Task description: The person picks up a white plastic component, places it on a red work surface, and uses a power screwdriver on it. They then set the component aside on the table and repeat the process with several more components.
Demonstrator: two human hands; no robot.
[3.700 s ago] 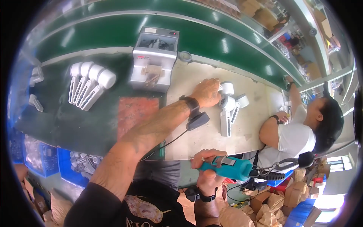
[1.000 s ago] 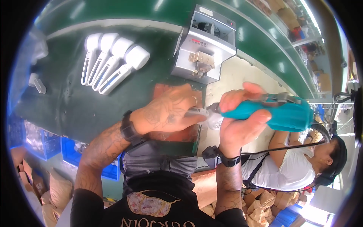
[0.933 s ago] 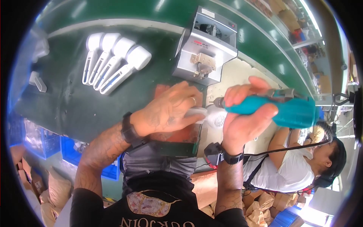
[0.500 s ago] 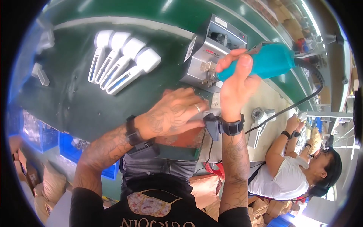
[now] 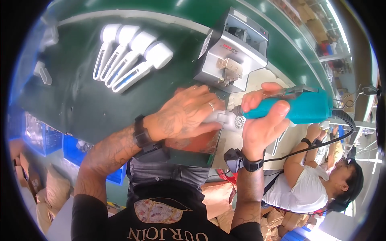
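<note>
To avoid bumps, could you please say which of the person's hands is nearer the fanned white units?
Left: the left hand, its grip on a white part, is below right of the units; the right hand, holding the teal driver, is farther right.

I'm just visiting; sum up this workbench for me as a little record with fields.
Left hand: grips a white plastic piece with a round vented end
Right hand: holds a teal corded power tool, nose toward that piece; contact unclear
Fanned row: four white round-headed, long-handled devices
Machine: grey boxy metal dispenser, beyond the hands
Nearby: person in white top, right
</note>
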